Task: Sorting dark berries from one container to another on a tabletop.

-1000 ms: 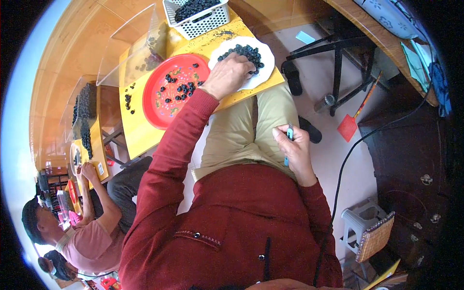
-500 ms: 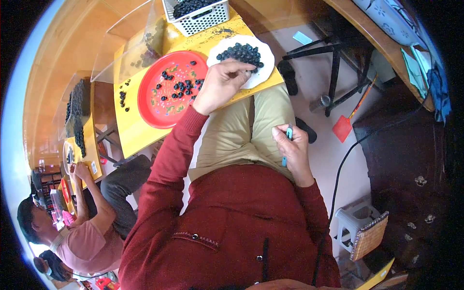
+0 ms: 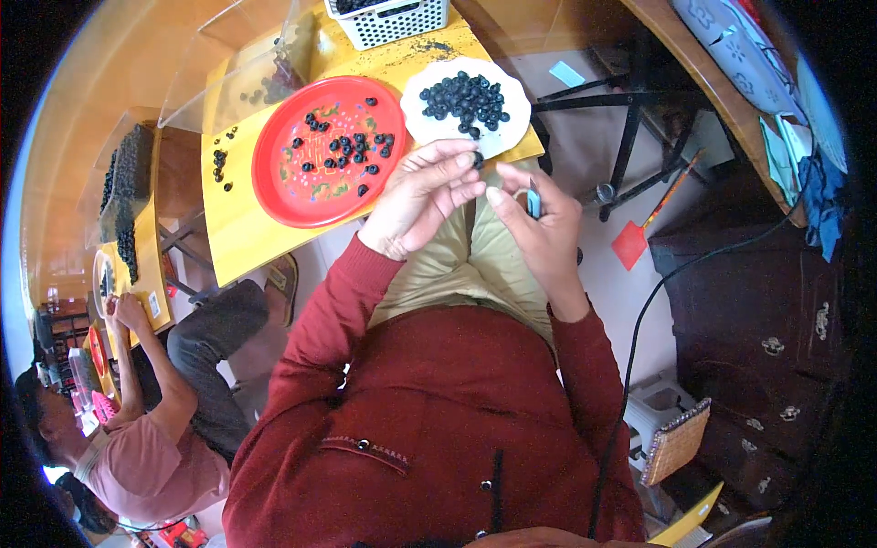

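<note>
My left hand (image 3: 422, 199) pinches a small dark round bead-like piece (image 3: 478, 160) between thumb and fingertips, just off the near edge of the white plate (image 3: 504, 139). Close to it on the right, my right hand (image 3: 545, 228) is closed around a slim tool with a light-blue handle (image 3: 533, 203); its tip is too small to make out. A heap of similar dark pieces (image 3: 464, 97) lies on the white plate. To the left, a red patterned tray (image 3: 267, 183) carries more of them, scattered. Both hands are above my lap, near each other but apart.
Plate and tray stand on a yellow table (image 3: 239, 245), with a few loose pieces at its left. A white perforated basket (image 3: 399, 29) sits at the far side. At left, another person (image 3: 151, 447) works at a second table. A stool (image 3: 658, 406) and black cable are at right.
My left hand has drawn back from the white plate with a dark piece in its fingertips. My right hand has risen from beside my thigh toward it, bringing the blue-handled tool.
</note>
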Motion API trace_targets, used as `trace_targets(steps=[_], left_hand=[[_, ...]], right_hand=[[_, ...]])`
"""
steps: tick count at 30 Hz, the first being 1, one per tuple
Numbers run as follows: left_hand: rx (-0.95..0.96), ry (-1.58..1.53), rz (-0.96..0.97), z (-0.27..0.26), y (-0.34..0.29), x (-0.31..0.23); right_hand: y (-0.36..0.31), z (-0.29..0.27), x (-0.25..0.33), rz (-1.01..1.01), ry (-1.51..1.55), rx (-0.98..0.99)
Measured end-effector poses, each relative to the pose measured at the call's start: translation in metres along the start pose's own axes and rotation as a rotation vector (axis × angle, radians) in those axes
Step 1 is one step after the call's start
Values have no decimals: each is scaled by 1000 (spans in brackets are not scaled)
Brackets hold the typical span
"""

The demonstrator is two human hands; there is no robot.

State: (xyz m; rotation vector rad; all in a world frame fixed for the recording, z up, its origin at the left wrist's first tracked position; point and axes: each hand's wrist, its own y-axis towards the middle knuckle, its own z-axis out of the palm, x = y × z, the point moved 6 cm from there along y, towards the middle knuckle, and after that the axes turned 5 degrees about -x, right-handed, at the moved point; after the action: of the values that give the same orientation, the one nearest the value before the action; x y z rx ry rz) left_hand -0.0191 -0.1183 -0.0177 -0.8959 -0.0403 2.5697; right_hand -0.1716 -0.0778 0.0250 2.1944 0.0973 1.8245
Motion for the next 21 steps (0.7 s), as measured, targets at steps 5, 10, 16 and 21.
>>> trace_targets(steps=[5, 10, 16, 21], left_hand=[[3, -64, -54, 20, -13, 1], [27, -170, -82, -6, -13, 5], [41, -163, -42, -22, -17, -6], [76, -162, -9, -27, -20, -13]], right_hand=[[11, 19, 10, -182, -67, 41], [12, 31, 13, -218, -75, 57], [13, 45, 15, -255, -56, 122], [18, 55, 20, -257, -98, 139]])
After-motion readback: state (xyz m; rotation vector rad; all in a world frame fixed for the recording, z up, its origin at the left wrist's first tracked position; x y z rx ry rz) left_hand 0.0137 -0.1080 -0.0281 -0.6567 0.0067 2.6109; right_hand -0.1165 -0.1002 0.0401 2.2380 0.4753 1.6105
